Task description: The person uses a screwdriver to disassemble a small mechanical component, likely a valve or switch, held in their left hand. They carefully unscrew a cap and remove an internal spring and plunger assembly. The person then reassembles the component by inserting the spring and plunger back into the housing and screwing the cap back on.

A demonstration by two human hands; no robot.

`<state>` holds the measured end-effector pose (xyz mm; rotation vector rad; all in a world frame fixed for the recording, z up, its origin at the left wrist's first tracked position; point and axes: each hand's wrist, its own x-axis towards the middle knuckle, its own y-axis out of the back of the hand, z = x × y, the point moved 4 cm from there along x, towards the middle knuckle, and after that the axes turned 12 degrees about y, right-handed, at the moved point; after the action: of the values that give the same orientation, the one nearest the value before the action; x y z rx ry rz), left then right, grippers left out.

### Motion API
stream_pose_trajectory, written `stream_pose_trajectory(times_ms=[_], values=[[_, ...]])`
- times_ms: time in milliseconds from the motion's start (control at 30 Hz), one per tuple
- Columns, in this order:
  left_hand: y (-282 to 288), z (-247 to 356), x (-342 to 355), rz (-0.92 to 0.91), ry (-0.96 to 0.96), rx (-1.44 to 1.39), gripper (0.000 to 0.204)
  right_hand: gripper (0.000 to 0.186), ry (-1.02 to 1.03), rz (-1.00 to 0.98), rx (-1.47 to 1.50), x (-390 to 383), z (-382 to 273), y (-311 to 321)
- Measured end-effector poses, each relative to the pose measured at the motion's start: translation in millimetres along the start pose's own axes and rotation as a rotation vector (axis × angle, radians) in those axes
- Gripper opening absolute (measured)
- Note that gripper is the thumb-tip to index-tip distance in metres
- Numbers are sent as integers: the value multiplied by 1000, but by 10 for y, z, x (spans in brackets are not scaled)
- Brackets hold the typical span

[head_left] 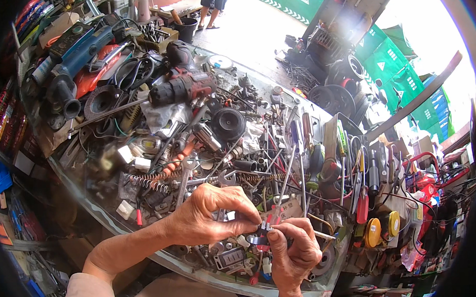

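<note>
Over the near edge of the cluttered table, my left hand (215, 213) reaches in with thumb and fingertips pinched together. My right hand (294, 250) faces it, thumb pressed to the forefinger. Between the fingertips is a small pale and dark piece, too small to name. A shiny dark curved band (257, 239) hangs just below the pinch; whether it is tape or a ring I cannot tell. Behind the fingers lies a brown cardboard piece (291, 208) with something red beside it. A dark rectangular part (230, 258) lies below my left hand.
A red and black power drill (183, 88) lies among loose metal parts, near a round black disc (228, 123). Wrenches (185, 181) and coil springs (152, 182) fill the middle. At right stand pliers, screwdrivers and yellow tape rolls (372, 232). A person (212, 4) stands far off.
</note>
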<state>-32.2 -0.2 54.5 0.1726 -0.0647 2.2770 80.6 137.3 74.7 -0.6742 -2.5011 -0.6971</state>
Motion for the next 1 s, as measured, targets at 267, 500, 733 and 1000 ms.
stream_pose_trajectory(times_ms=[267, 500, 733, 1000], values=[[-12, 9, -7, -13, -33, 28, 17, 13, -30, -42, -21, -10, 26, -1], [5, -3, -13, -15, 40, -7, 16, 11, -158, -13, 174, -15, 24, -23], [5, 3, -23, -22, 71, -39, 15, 11, -143, -77, 172, -23, 70, 20], [17, -24, -20, -24, 67, -41, 16, 15, -123, -29, 208, 0, 45, -10]])
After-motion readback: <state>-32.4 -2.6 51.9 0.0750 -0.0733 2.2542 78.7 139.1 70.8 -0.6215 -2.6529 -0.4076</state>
